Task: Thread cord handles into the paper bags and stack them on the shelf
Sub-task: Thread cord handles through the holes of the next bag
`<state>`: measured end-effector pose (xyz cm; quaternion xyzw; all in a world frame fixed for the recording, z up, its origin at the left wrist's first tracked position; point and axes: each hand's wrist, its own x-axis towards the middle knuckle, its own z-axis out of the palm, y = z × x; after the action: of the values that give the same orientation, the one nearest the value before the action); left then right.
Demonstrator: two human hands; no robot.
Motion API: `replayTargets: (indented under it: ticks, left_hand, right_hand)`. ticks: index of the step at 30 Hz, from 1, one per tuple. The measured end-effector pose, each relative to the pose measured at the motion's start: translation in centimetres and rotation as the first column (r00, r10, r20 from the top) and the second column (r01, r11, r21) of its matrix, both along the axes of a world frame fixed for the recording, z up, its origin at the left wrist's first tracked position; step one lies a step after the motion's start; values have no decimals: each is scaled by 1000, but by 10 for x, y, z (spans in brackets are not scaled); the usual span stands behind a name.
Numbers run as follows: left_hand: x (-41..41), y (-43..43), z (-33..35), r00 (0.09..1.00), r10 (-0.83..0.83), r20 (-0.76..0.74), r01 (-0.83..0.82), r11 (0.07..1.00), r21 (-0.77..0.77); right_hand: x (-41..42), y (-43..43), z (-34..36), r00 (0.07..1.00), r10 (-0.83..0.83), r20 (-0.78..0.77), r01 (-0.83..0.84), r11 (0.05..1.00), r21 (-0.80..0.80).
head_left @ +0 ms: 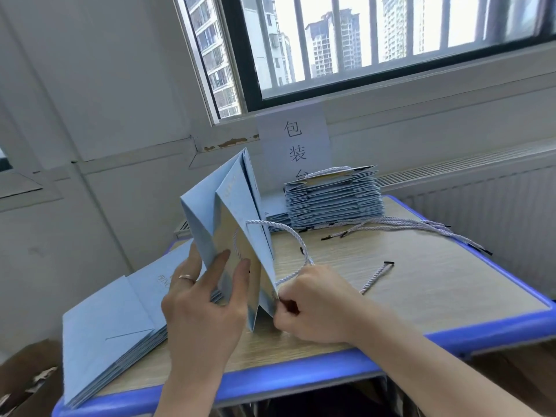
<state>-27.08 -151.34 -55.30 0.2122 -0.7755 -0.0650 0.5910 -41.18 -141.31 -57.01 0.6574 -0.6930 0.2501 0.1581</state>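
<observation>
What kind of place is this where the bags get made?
Probably a small packing workroom: a wall sign reads "packing", flat blue bags are stacked on a desk, and loose cord handles lie ready beside them.

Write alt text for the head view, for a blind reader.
A person's left hand holds a light blue paper bag upright over a table while the right hand pinches a white cord handle at its edge. Bag stacks lie nearby.
</observation>
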Motion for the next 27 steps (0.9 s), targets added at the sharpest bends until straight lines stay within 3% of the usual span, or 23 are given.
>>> replayTargets:
  ticks: [4,8,10,13,18,23,27]
  left_hand:
    - [-11,3,8,996,-60,-65,59,998,-19]
    - [-23,7,6,999,-17,34,17,1000,1]
    - [-25,10,-2,994,-13,110,6,998,57]
    - [-23,10,-9,994,-53,95,34,981,193]
    - [-17,14,-2,986,-69,154,22,957,288]
    - [-8,13,5,971,-22,239,-9,992,127]
    - [-4,15,13,994,-70,85,66,997,50]
  right_hand:
    - [0,-2,-3,1000,3,18,-3,1000,-20]
    - [-2,-2,-4,999,12,32,-11,999,-32]
    - [-1,-2,-4,999,11,36,-9,999,-38]
    - [0,-2,-3,999,4,41,-3,1000,-29]
    - [0,0,-2,998,-5,60,6,1000,-15]
    - [1,0,0,996,11,84,-12,1000,19]
    - [0,1,1,996,14,87,-15,1000,19]
